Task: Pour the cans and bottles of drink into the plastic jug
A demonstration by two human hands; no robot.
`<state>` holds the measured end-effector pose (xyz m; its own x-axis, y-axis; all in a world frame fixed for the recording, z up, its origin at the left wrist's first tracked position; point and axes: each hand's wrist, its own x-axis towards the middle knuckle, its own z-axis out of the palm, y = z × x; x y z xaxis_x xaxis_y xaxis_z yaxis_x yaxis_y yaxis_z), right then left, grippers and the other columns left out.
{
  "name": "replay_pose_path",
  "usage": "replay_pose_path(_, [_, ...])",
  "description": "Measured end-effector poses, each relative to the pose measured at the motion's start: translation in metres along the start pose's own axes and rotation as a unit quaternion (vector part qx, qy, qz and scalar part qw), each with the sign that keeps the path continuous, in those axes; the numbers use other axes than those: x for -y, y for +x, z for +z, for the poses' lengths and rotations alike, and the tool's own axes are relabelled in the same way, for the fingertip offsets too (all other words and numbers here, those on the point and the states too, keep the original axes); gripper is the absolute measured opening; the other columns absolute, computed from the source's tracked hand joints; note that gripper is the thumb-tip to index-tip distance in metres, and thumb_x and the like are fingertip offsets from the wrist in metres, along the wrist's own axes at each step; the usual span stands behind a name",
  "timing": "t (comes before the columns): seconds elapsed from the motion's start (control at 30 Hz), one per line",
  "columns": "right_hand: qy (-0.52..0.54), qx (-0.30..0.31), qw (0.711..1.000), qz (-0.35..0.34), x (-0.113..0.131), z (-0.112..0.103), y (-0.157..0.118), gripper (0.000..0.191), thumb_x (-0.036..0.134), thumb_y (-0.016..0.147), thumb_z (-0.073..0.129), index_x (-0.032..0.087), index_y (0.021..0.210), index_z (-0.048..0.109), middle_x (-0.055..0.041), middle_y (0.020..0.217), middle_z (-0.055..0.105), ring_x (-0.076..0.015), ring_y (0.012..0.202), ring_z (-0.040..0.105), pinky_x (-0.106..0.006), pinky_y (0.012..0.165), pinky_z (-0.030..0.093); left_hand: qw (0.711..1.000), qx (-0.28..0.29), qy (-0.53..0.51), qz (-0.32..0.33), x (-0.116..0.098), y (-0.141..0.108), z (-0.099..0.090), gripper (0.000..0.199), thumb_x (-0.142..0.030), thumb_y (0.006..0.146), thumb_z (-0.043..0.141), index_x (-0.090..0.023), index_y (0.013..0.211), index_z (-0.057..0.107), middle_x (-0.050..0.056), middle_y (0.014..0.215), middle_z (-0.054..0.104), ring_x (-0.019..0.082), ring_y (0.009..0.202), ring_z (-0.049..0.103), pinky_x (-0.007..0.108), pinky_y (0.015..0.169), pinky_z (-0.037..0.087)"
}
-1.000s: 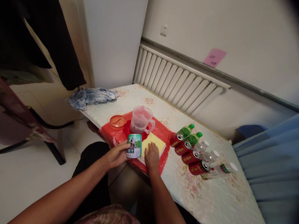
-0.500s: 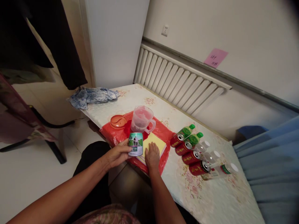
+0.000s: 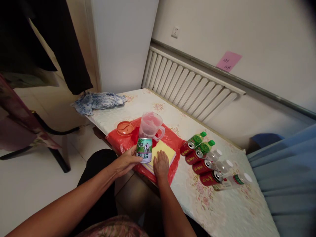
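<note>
Upright in my left hand is a short green-and-white drink can, its printed label facing me. My right hand lies flat, fingers out, on a stack of yellow paper. Behind the can stands a clear plastic measuring jug with a pinkish look, its handle to the right. An orange-red round lid or dish sits left of the jug. All of these rest on or over a red plastic sheet at the table's near edge.
Several red drink cans stand in a row on the right, beside green-capped bottles and white-capped clear bottles. A blue-and-white cloth lies at the table's far left corner. A radiator runs along the wall.
The can in my left hand has turned, so more of its label faces me, and it has risen slightly. My right hand stays in place on the paper.
</note>
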<state>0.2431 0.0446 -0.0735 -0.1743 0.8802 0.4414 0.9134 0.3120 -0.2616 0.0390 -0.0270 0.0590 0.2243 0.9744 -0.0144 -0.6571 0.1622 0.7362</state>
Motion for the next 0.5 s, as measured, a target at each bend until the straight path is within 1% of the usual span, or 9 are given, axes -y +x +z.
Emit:
replay_pose_path(0.1, [-0.005, 0.001, 1.0, -0.001, 0.0, 0.0001, -0.0001, 0.04, 0.022, 0.095, 0.048, 0.009, 0.13, 0.062, -0.019, 0.14, 0.058, -0.0291, 0.136, 0.048, -0.046, 0.115, 0.033, 1.0, -0.021, 0.016, 0.015, 0.0004, -0.0002, 0.0018, 0.066, -0.013, 0.059, 0.088, -0.015, 0.12, 0.065, 0.013, 0.124, 0.068, 0.027, 0.111, 0.065, 0.035, 0.097, 0.048])
replay_pose_path(0.27, [-0.004, -0.008, 1.0, -0.009, -0.0012, 0.0017, -0.0005, 0.04, 0.023, 0.095, 0.047, 0.009, 0.129, 0.062, -0.0191, 0.139, 0.059, -0.0279, 0.134, 0.049, -0.046, 0.114, 0.034, 0.996, -0.073, 0.049, 0.034, 0.0009, 0.0, 0.0041, 0.073, -0.012, 0.055, 0.09, -0.018, 0.123, 0.063, 0.011, 0.123, 0.069, 0.028, 0.112, 0.065, 0.035, 0.097, 0.048])
replay_pose_path(0.5, [-0.003, -0.021, 1.0, -0.018, -0.0022, 0.0027, -0.0008, 0.039, 0.024, 0.095, 0.048, 0.01, 0.128, 0.062, -0.0179, 0.138, 0.06, -0.029, 0.133, 0.05, -0.047, 0.114, 0.034, 0.992, -0.094, 0.06, 0.051, 0.0003, 0.0013, 0.0058, 0.073, -0.012, 0.055, 0.09, -0.018, 0.122, 0.063, 0.01, 0.121, 0.069, 0.028, 0.11, 0.066, 0.035, 0.098, 0.049])
